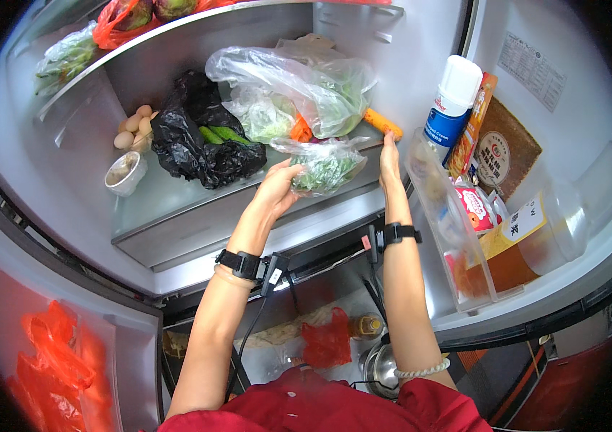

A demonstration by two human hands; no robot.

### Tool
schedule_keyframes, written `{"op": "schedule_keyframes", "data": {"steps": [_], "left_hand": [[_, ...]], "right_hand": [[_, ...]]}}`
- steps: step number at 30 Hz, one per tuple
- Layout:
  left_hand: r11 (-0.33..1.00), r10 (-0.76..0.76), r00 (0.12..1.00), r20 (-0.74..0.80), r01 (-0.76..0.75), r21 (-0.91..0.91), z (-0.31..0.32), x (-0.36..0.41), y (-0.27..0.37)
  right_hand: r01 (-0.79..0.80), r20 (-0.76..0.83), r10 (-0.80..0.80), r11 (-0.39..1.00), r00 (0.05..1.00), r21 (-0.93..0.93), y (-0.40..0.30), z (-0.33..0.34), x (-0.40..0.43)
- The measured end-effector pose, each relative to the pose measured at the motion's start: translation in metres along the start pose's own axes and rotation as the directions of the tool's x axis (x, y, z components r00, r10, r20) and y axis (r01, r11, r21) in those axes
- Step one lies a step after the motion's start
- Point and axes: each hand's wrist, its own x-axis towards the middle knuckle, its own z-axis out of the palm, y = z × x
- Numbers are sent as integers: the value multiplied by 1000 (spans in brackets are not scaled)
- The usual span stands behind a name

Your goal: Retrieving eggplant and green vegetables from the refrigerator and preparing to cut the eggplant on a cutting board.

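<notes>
My left hand (pixel 275 189) grips a clear plastic bag of leafy greens (pixel 327 168) at its left side, over the front edge of the glass refrigerator shelf (pixel 176 202). Seen edge-on, my right hand (pixel 389 156) reaches up to an orange cylindrical packet (pixel 381 122) near the shelf's right end. Its fingertips meet the packet, but whether they grip it is hidden. Behind the greens lie a large clear bag of vegetables (pixel 333 92) and a smaller clear bag of pale greens (pixel 262 116). An open black plastic bag (pixel 198 129) with green cucumber-like vegetables (pixel 223 135) lies left of them.
Eggs (pixel 132 123) and a small clear plastic tub (pixel 125 173) stand at the shelf's left. On the right, the door bin (pixel 449 216) carries a whipped cream can (pixel 449 108) and a large syrup jug (pixel 533 248). Red plastic bags (pixel 57 367) fill the left door's bin.
</notes>
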Motion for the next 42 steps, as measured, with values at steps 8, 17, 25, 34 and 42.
{"op": "schedule_keyframes", "data": {"steps": [8,17,25,34,42], "left_hand": [[999,-6,999,-37,8,34,-5,-12,6],[996,-7,998,-61,12,90,-4,-16,5],[992,45,988,-148,-27,123,-9,-37,15],[998,38,995,-93,-34,47,-38,-65,12],[997,76,989,-128,-71,42,-56,-88,6]], "right_hand": [[123,78,-96,842,992,-525,-49,14,-44],[556,452,-332,597,828,-579,-129,70,-93],[614,254,-568,634,782,-470,-88,61,-54],[521,141,-534,676,834,-521,-66,54,-16],[488,224,-455,621,862,-614,-58,56,7]]}}
